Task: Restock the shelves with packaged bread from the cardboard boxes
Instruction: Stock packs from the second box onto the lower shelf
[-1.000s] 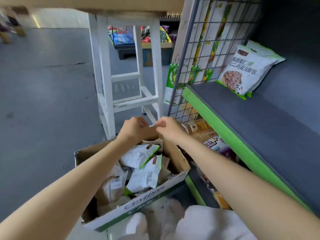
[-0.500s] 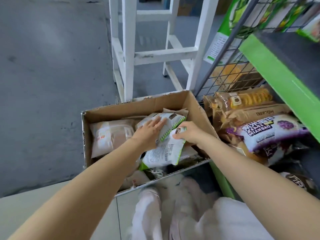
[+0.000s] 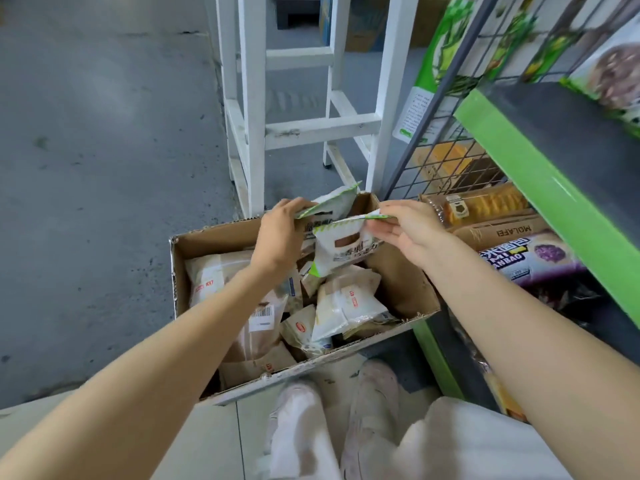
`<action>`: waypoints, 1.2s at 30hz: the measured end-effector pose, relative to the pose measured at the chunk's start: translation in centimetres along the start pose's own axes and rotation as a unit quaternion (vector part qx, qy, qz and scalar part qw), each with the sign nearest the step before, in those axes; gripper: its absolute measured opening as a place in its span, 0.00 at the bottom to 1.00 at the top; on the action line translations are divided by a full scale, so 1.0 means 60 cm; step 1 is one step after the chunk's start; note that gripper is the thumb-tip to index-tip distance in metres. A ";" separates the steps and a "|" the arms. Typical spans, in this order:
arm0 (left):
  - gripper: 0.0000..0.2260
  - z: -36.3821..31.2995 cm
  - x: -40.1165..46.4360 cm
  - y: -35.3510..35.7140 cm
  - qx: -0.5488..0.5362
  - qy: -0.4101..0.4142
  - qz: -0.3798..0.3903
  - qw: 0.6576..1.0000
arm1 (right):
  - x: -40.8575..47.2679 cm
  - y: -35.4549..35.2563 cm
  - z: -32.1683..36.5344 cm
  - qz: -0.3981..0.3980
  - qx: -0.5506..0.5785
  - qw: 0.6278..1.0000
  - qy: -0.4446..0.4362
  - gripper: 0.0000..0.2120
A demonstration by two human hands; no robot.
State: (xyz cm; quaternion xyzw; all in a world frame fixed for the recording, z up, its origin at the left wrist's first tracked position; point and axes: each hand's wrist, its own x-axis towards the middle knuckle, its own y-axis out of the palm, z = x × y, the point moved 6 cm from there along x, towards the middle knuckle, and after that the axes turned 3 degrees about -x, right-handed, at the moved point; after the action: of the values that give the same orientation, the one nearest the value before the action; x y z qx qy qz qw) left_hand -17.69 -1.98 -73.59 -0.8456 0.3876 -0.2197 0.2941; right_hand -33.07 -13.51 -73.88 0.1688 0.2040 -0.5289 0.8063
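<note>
Glossy plastic packets (image 3: 341, 245), rough cardboard box (image 3: 401, 282)

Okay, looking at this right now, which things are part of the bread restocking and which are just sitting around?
Part of the job:
- left hand gripping a green-edged bread packet
- right hand pinching a second packet
- cardboard box of packaged bread
- green-edged shelf

Just lying about:
- white stool
- purple bun pack on the lower shelf

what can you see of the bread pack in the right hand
The bread pack is a white, glossy plastic pouch with a green-striped crimped top edge, a brown patch and dark print on its face. The right hand pinches its top right corner, so it hangs tilted above the open cardboard box, overlapping a similar pack gripped by the left hand.
</note>
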 end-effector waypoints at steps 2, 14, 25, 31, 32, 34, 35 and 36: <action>0.18 -0.044 -0.003 -0.041 -0.021 0.014 -0.029 0.999 | -0.039 0.013 0.042 0.055 0.038 0.998 -0.012 0.08; 0.08 -0.275 -0.044 -0.231 0.006 0.063 -0.109 0.992 | -0.296 -0.063 0.299 -0.091 -0.301 0.899 -0.305 0.05; 0.08 -0.500 -0.007 -0.226 -0.098 0.151 -0.128 0.975 | -0.298 -0.292 0.422 -0.312 -0.009 0.892 -0.326 0.16; 0.07 -0.539 0.053 -0.164 -0.117 0.176 -0.085 0.974 | -0.190 -0.345 0.440 -0.333 0.051 0.900 -0.278 0.13; 0.07 -0.542 0.065 -0.157 -0.122 0.181 -0.078 0.973 | -0.169 -0.349 0.443 -0.334 0.066 0.900 -0.271 0.13; 0.06 -0.546 0.087 -0.148 -0.135 0.194 -0.071 0.969 | -0.134 -0.353 0.449 -0.339 0.090 0.899 -0.262 0.13; 0.06 -0.549 0.096 -0.144 -0.140 0.200 -0.069 0.967 | -0.120 -0.354 0.453 -0.337 0.086 0.901 -0.258 0.14; 0.05 -0.551 0.103 -0.140 -0.145 0.206 -0.068 0.965 | -0.103 -0.356 0.455 -0.331 0.077 0.906 -0.253 0.14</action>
State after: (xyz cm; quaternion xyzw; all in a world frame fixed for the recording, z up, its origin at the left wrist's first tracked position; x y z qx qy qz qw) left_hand -29.34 -13.22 -42.95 -0.8400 0.4092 -0.3499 0.0669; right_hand -50.87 -30.17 -48.49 0.0131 -0.0041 -0.8046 0.5936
